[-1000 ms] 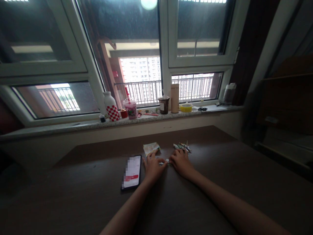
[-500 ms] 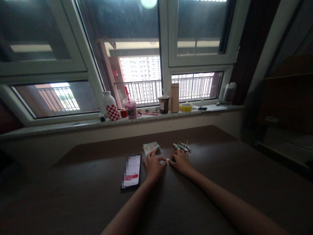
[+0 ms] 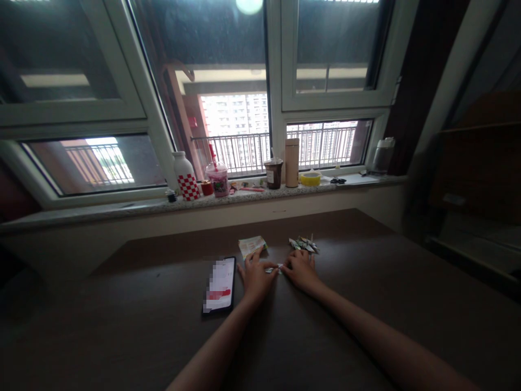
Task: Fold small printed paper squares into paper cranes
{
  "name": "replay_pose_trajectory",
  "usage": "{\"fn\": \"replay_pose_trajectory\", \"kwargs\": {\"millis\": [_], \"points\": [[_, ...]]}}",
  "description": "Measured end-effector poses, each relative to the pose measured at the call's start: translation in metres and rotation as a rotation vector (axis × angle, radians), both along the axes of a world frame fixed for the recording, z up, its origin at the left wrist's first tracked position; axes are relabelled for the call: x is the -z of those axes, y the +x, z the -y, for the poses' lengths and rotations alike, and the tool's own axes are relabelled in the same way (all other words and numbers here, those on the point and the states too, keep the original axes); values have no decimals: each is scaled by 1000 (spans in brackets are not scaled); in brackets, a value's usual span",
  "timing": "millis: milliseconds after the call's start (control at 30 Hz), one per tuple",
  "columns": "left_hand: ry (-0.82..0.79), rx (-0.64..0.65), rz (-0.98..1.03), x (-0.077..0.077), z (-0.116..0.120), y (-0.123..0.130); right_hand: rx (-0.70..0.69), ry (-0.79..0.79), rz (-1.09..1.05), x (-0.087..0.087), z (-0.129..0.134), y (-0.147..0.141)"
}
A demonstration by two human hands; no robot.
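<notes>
Low over the brown table, my left hand (image 3: 259, 276) and my right hand (image 3: 300, 270) face each other with a small piece of folded paper (image 3: 280, 266) between their fingertips. Each hand pinches one side of it; my fingers cover most of the piece. Just beyond my left fingers lies a stack of printed paper sheets (image 3: 251, 245). Past my right fingers sits a small heap of folded paper pieces (image 3: 304, 244). A phone (image 3: 220, 285) with its screen lit lies left of my left hand.
The table (image 3: 134, 304) reaches to the wall below the window. On the sill (image 3: 240, 197) stand a red-checked bottle (image 3: 188, 182), a pink drink cup (image 3: 218, 179), a dark drink cup (image 3: 273, 174), a tan flask (image 3: 292, 163), yellow tape (image 3: 310, 178) and a clear bottle (image 3: 383, 156).
Both hands stay in nearly the same place around the small folded paper, with only slight finger movement. The whole view has shifted very slightly.
</notes>
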State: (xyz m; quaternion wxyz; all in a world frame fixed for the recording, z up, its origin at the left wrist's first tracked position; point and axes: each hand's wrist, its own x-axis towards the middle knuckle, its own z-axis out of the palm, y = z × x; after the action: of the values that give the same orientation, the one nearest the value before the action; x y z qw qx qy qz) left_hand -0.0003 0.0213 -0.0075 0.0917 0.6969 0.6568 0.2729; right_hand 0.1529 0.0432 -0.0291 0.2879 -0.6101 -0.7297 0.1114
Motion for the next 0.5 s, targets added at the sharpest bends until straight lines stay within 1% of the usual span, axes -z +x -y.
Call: {"fn": "replay_pose_trajectory", "kwargs": {"millis": [267,500], "points": [[-60,30,-68,-10,3,-2,14,-36,15,-4,2,-2],[-18,6,-57,-5,1,2,39,-102,98,-13,6,-6]]}}
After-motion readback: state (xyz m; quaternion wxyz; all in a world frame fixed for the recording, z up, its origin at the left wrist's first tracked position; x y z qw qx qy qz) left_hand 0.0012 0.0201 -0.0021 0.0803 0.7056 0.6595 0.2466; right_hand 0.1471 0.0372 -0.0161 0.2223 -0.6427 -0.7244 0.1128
